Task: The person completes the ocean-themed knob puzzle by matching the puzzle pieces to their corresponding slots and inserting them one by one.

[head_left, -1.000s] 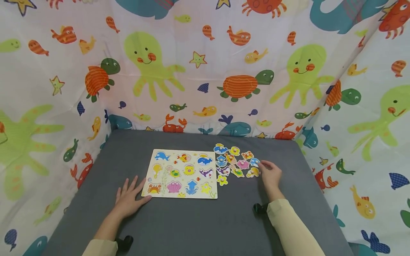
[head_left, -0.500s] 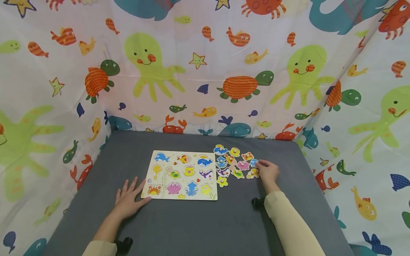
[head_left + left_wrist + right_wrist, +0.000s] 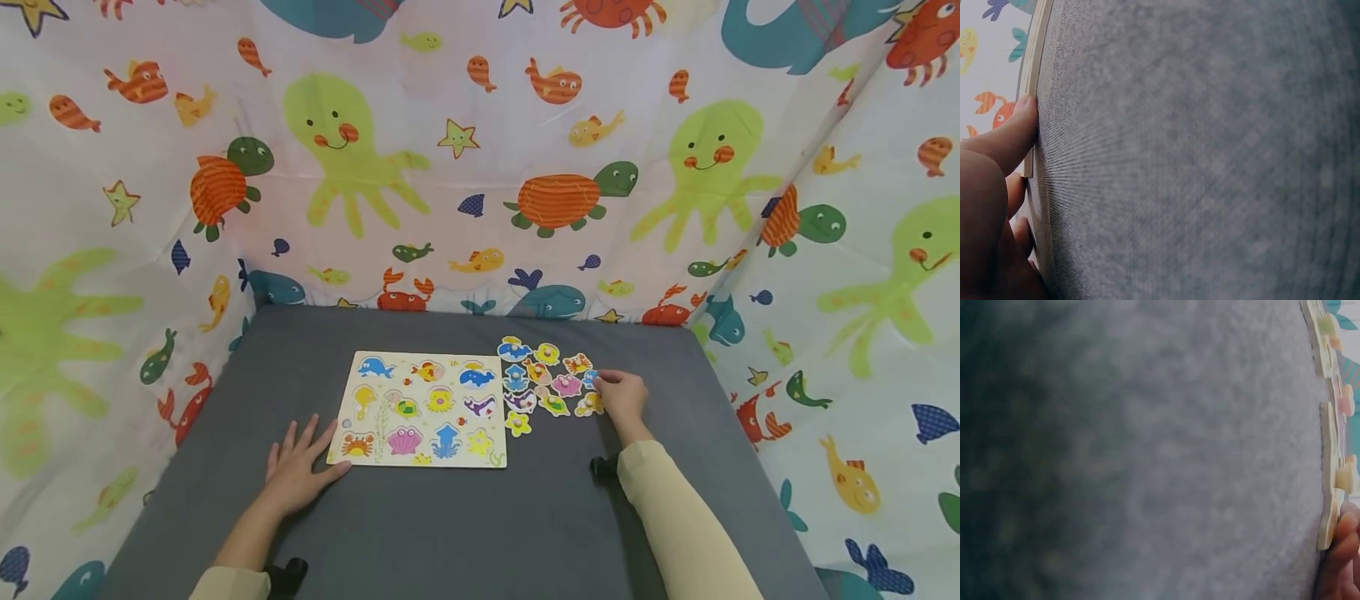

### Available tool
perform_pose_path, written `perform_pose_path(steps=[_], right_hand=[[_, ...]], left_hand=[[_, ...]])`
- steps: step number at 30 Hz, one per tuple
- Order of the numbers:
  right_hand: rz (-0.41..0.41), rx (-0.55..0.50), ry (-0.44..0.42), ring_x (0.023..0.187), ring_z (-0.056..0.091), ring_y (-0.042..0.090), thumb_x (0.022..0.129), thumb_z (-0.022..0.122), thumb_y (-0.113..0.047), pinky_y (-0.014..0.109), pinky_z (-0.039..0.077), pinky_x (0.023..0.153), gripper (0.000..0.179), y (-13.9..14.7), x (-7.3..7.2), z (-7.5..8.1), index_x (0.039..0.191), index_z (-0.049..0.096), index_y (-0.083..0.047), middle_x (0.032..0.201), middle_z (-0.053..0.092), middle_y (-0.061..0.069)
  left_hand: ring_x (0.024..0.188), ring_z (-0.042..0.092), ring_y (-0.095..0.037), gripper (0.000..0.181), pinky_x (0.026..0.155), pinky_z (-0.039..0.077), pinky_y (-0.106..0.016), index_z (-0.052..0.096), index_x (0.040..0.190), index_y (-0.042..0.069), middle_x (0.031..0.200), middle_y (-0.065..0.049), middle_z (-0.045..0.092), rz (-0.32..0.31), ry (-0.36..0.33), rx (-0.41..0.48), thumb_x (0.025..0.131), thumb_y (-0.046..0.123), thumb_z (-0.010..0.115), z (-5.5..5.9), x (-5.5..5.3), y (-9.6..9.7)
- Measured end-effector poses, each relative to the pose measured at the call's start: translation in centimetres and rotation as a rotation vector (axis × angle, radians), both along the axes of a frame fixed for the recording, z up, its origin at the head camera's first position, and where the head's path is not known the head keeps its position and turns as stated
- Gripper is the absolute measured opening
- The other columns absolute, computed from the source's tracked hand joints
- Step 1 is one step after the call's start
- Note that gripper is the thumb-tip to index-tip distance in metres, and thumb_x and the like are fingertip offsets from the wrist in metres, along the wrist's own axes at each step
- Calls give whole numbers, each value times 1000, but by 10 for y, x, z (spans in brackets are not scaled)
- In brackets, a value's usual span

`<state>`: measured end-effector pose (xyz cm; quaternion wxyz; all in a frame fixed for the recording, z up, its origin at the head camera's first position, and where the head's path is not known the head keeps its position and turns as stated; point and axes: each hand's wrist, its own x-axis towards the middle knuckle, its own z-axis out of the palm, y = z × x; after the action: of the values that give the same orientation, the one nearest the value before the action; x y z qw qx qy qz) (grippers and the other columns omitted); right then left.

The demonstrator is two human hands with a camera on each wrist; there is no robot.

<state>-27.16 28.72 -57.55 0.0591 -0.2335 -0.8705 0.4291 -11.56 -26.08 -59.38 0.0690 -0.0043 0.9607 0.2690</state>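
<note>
A wooden peg puzzle board (image 3: 382, 454) printed with sea animals lies flat on the grey table. My left hand (image 3: 296, 471) rests at its lower left corner with fingers spread. In the left wrist view the thumb (image 3: 1019, 128) touches the board's edge. Right of the board lies a cluster of loose knobbed puzzle pieces, among them a pink shell (image 3: 566, 385), a yellow star (image 3: 517, 422) and a blue squid (image 3: 515, 377). At the cluster's right side my right hand (image 3: 624, 402) pinches a small blue puzzle piece (image 3: 589, 379), partly hidden by the fingers.
A yellow-orange piece (image 3: 588, 404) lies just in front of the right fingertips, and a crab piece (image 3: 577, 363) just behind. A curtain (image 3: 465, 167) printed with sea animals surrounds the grey table (image 3: 450, 533) at the back and sides.
My right hand has shifted slightly left and covers more of the small blue piece. The left hand stays at the board's corner. The head view has tilted a little.
</note>
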Motion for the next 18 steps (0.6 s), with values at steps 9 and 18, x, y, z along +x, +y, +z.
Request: perform_pose_path(steps=[9,18], right_hand=[[-1,90,5,112,64,32,96,70,-22,48,52,94,25,-1,1,1,115,77,-7,119,73,16],[179,252,208,101,68,31,92,77,-24,50,53,89,22,-2,13,10,109,80,-10,108,77,11]], left_hand=[[152,-3,-52,93,113,-5,-76,32,159,16,168,-22,13,-5,-35,6,88,65,66,0,4,-2],[152,-4,-52,92,113,-5,-75,32,159,15,168,-22,13,-7,-25,-3,88,64,66,4,0,0]])
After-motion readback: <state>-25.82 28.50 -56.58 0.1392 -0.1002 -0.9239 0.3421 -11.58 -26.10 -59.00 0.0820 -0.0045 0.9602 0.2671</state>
